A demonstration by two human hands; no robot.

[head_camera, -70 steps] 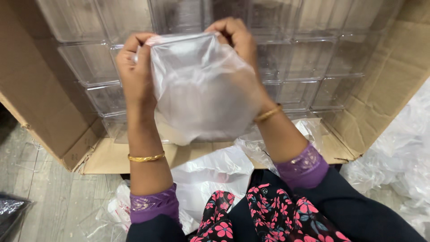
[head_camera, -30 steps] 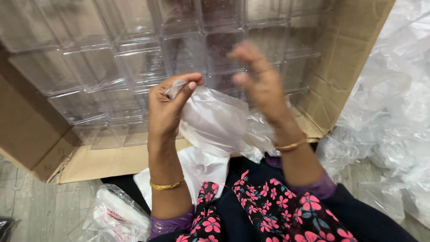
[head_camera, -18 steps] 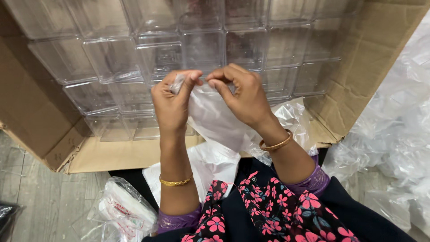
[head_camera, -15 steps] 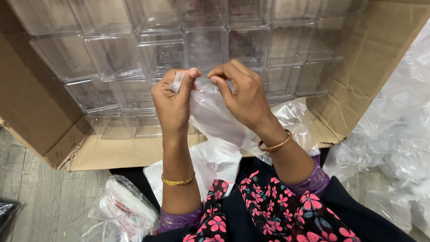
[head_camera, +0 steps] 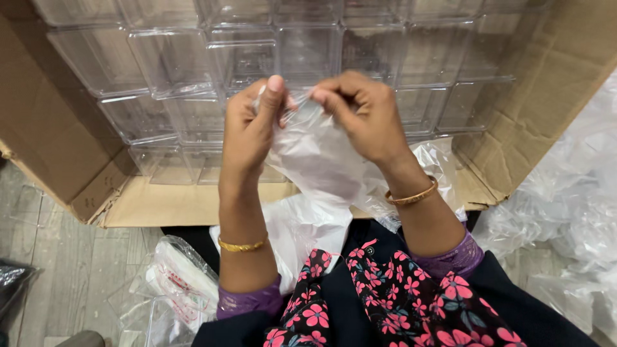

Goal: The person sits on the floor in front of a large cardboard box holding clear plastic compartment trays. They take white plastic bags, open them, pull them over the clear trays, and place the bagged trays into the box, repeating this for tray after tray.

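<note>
Both hands meet just above the centre of the head view, each pinching the top edge of a thin clear plastic bag (head_camera: 315, 160). The left hand (head_camera: 250, 125) has its grip clenched on the bag's upper edge at about 10 o'clock from the bag's middle, thumb raised and pressed against the film. The right hand (head_camera: 363, 115) has its grip closed on the same edge at about 1 o'clock, fingertips bunched together over the plastic. The two grips sit close together, nearly touching, and the bag hangs down from them towards 6 o'clock, crumpled and milky (whether anything lies inside it cannot be told).

Each wrist carries a gold bangle, and purple cuffs show below them. Under the hands, at 6 o'clock, is a lap in dark fabric with pink flowers (head_camera: 385, 302).

Behind the hands, from 9 o'clock round to 3 o'clock, stands an open cardboard box (head_camera: 64, 148) packed with rows of clear plastic containers (head_camera: 173, 61). A loose white plastic sheet (head_camera: 302, 228) lies between the box flap and the lap. At 3 to 4 o'clock a heap of clear plastic wrapping (head_camera: 572, 212) lies on the floor, and at 7 o'clock another bag with red print (head_camera: 183, 283) rests on the grey floor.
</note>
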